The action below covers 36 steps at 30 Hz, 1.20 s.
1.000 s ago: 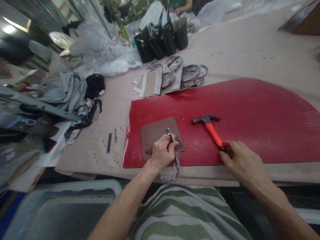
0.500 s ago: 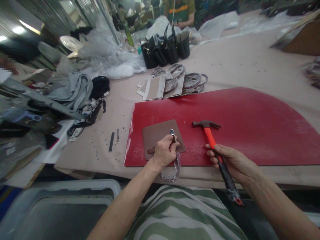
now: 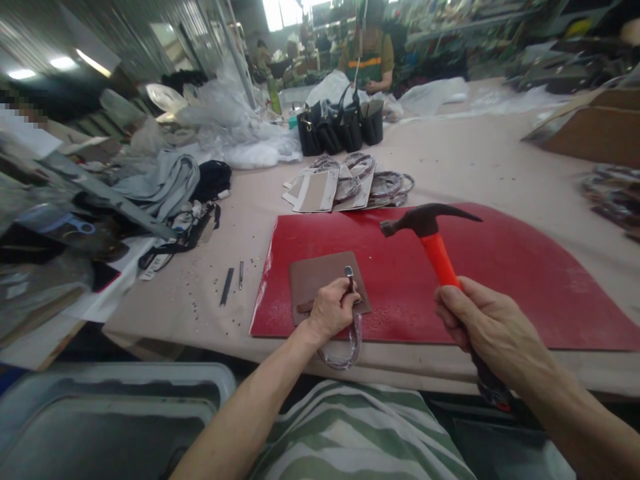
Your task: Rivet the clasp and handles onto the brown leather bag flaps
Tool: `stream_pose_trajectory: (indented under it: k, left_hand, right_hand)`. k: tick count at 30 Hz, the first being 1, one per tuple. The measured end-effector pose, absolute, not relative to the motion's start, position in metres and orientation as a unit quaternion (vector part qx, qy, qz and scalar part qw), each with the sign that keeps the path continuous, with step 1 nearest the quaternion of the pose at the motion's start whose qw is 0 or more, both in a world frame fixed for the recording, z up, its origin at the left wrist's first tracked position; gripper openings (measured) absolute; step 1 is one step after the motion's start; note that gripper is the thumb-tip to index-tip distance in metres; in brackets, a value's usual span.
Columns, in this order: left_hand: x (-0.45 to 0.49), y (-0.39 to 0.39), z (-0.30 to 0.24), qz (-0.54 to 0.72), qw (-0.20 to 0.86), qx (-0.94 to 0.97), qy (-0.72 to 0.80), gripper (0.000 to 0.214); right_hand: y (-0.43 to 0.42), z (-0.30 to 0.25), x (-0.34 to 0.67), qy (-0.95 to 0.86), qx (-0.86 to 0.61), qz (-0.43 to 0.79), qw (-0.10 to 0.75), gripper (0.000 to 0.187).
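Closest in, a green-and-white striped shirt point(image 3: 360, 433) is filling the bottom of the view. The right hand point(image 3: 493, 327) is clenching the handle of a claw hammer point(image 3: 436, 247) and appears to be holding it up off the board, its long axis leaning up and away, with the dark butt end poking out below the fist. The hammer's head is sitting up and to the right of the left hand point(image 3: 330, 310), its striking face turned left, toward that hand. The left hand is resting on a brown leather panel point(image 3: 320, 280) and grasping a small metal fitting point(image 3: 349, 273), which is standing up out of the fist. Its lower part is hidden, so its exact kind is hard to tell. A clear-wrapped bag handle point(image 3: 345, 353) is looping down past the panel's near edge.

The panel is lying toward the near left corner of a red cutting board point(image 3: 500, 267). Left of the board, two slim punches point(image 3: 233, 283) are lying among scattered rivets point(image 3: 200, 300) on the beige-covered table point(image 3: 450, 153). Beyond the board, stacked panels point(image 3: 315, 197) and coiled handles point(image 3: 385, 187) are lying in front of black handbags point(image 3: 340, 130), and a co-worker point(image 3: 367, 63) is sitting farther back.
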<state>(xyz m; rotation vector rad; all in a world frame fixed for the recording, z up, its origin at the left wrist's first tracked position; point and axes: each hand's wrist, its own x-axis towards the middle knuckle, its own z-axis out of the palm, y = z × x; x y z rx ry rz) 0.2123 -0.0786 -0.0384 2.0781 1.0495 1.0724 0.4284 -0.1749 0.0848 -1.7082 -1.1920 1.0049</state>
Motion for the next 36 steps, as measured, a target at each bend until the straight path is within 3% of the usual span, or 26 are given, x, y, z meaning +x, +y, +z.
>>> stream_pose_trajectory:
  k: [10,15,29,36]
  left_hand:
    - [0.213,-0.079,-0.037,0.378,0.269,0.797,0.388,0.010]
    - [0.215,-0.080,-0.038,0.389,0.267,0.787,0.397,0.010]
    - [0.219,-0.080,-0.037,0.383,0.253,0.789,0.408,0.010]
    - [0.220,-0.080,-0.038,0.395,0.262,0.783,0.403,0.011]
  right_hand:
    - [-0.191,0.098,0.414,-0.594,-0.648,0.280,0.385,0.038]
    - [-0.187,0.105,0.418,-0.607,-0.652,0.299,0.342,0.039]
    - [-0.171,0.106,0.434,-0.739,-0.629,0.030,0.239,0.036]
    - [-0.168,0.140,0.422,-0.730,-0.601,-0.003,0.326,0.032]
